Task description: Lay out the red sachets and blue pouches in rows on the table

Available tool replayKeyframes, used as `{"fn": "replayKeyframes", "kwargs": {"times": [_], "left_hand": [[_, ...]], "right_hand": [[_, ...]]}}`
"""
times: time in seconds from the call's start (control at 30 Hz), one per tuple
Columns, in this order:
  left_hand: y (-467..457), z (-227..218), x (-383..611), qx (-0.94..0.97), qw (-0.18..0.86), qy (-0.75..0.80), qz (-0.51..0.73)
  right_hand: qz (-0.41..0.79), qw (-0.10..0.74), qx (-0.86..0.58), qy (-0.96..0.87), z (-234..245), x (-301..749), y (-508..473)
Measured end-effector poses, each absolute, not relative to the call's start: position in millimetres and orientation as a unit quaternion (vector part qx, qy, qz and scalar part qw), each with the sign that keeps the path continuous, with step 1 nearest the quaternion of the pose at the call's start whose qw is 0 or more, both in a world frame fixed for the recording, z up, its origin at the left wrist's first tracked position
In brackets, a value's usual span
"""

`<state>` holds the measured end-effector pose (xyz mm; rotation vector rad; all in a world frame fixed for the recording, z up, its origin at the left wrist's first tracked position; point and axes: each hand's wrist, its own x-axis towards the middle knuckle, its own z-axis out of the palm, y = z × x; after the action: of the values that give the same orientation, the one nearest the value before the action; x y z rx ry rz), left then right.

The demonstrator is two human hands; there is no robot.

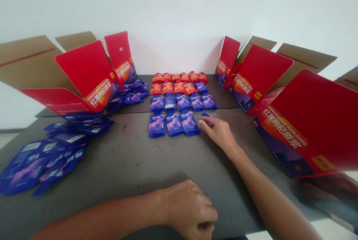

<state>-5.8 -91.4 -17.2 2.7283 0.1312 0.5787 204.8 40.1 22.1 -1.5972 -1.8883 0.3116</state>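
Your desk point(125, 150) carries open red cartons point(84, 76) at 10 and 2 o'clock, flaps raised. The nearest carton point(307, 120), at 3 o'clock, juts out past the desk edge, so a knock from your right forearm could tip it. A loose heap of sachets point(47, 158) at 9 o'clock spreads toward the edge and could slide off if brushed. At 12 o'clock lie tight rows of orange and blue packets point(173, 124), with little space between them, so a careless wrist could scatter them. Your right hand point(218, 132), at 1 o'clock, has a narrow grip, its fingertips point(203, 120) on a small blue sachet point(208, 115) beside the nearest row, but I can't tell whether it's pinched. Your left hand point(187, 210) rests curled at 6 o'clock; I can't tell whether it holds anything.
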Motion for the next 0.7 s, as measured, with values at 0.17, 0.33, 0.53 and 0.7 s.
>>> {"fn": "replayKeyframes", "kwargs": {"times": [0.17, 0.33, 0.53, 0.7], "left_hand": [[-90.6, -15.6, -5.5, 0.966, 0.173, 0.049, 0.184], [-90.5, -17.2, -5.6, 0.964, 0.174, 0.051, 0.196], [-91.1, -19.7, -5.9, 0.969, 0.166, 0.049, 0.174], [-91.2, -23.5, -6.7, 0.964, 0.175, 0.047, 0.195]], "right_hand": [[0.085, 0.312, -0.657, -0.681, 26.7, 259.4, 47.3], [0.164, 0.235, -0.664, -0.69, 21.2, 287.0, 44.0], [0.145, 0.253, -0.646, -0.706, 15.9, 268.4, 45.3], [0.127, 0.273, -0.633, -0.713, 10.3, 251.8, 48.4]]}}
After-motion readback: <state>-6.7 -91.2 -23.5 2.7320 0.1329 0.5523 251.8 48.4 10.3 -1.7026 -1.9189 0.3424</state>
